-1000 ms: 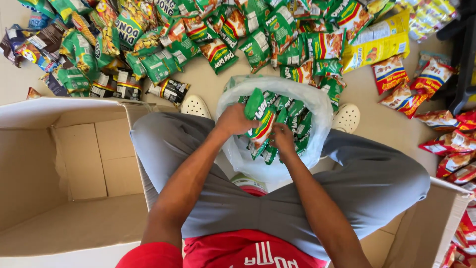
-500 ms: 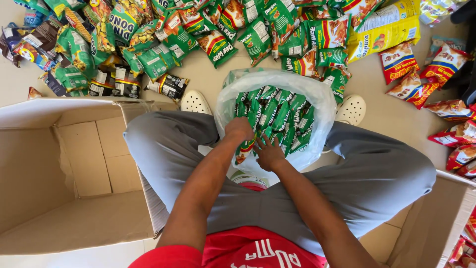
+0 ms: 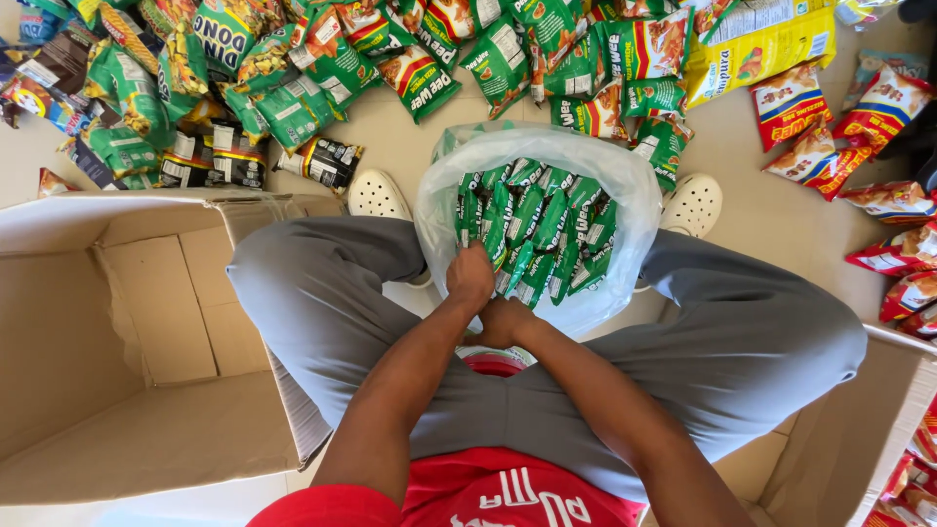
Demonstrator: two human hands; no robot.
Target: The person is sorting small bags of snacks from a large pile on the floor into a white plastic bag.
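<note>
Both hands dropped to the near rim of the clear plastic bag (image 3: 639,210) between the knees, left hand (image 3: 470,276) and right hand (image 3: 505,320) pinching it, green snack packets (image 3: 542,229) now settled inside, cardboard box (image 3: 117,342) beside.

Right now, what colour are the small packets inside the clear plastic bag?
Green small packets, with small white and red markings, seen best in the head view.

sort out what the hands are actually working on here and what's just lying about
In hand: clear plastic bag, small green snack packets inside it, left hand, right hand.

Lying about: open brown cardboard box, loose green and red snack packs on floor, big yellow pack.
</note>
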